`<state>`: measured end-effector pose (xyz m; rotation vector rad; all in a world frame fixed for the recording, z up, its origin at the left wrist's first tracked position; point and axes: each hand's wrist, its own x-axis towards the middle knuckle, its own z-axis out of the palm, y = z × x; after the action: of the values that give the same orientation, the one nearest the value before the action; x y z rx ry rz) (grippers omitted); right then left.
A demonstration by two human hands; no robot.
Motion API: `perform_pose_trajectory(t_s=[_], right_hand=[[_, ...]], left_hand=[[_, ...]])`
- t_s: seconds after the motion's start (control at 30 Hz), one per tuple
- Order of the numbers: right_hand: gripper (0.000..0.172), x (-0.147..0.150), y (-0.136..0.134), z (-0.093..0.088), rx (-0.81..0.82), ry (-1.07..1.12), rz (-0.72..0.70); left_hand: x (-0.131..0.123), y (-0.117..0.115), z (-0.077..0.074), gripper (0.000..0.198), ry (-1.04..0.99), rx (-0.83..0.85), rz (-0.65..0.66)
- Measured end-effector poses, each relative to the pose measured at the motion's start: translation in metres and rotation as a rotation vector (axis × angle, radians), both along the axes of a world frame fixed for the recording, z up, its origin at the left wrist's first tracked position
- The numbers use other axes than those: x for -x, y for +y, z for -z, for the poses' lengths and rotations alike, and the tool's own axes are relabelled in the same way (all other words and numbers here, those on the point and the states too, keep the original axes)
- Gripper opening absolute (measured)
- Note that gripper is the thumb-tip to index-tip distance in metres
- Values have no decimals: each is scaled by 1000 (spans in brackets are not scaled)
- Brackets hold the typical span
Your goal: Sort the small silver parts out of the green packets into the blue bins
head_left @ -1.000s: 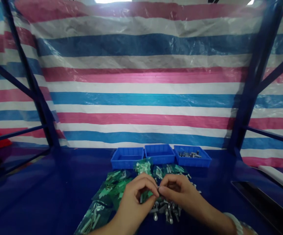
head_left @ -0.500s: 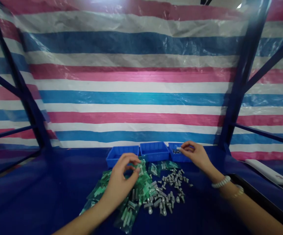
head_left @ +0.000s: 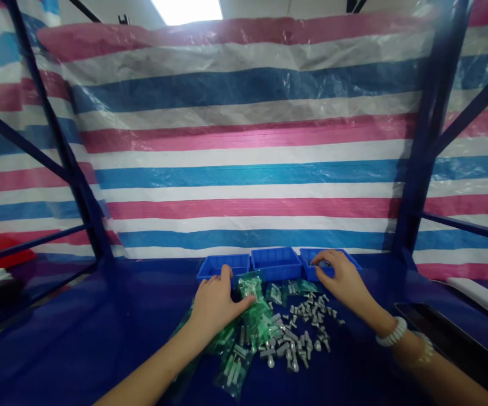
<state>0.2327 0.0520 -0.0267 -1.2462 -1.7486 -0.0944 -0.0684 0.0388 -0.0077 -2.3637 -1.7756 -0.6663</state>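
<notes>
My left hand (head_left: 221,301) rests over the green plastic bags (head_left: 254,307) of small parts, thumb and fingers apart, nothing visible between them. At the right blue bin (head_left: 309,272), my right hand (head_left: 340,277) reaches over the rim with thumb and fingers curved; whether something small is between the fingertips is hard to make out. Metal parts show inside that bin. Loose grey screws and plugs (head_left: 292,341) lie in a pile on the blue table between and below my hands.
The left blue bin (head_left: 227,262) and middle blue bin (head_left: 275,260) stand beside the right one. A dark flat device (head_left: 447,332) lies near my right forearm, with a white bar (head_left: 483,299) beyond. Blue posts rise at both sides.
The view has shifted, so the scene sits further right. My left hand has spread and lowered onto the bags. The small piece seen in my right fingertips is no longer clearly visible.
</notes>
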Motion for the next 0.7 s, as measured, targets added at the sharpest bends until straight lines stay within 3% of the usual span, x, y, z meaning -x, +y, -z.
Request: perform_pose_trajectory(t_s=[0.23,0.4,0.5,0.7], right_hand=[[16,4,-2,4,-19,-11,-4],[16,8,-4,2,-25,-4,-35],[15,9,-5,2,-26,1,-54],[15,13,-6,6,3,23,-102]], left_hand=[[1,12,15,47,-358,59,223],[-1,12,14,31,-437,23,321],[1,13,3,20,-496,-2,340],[35,23,-40,33,-573,19,306]])
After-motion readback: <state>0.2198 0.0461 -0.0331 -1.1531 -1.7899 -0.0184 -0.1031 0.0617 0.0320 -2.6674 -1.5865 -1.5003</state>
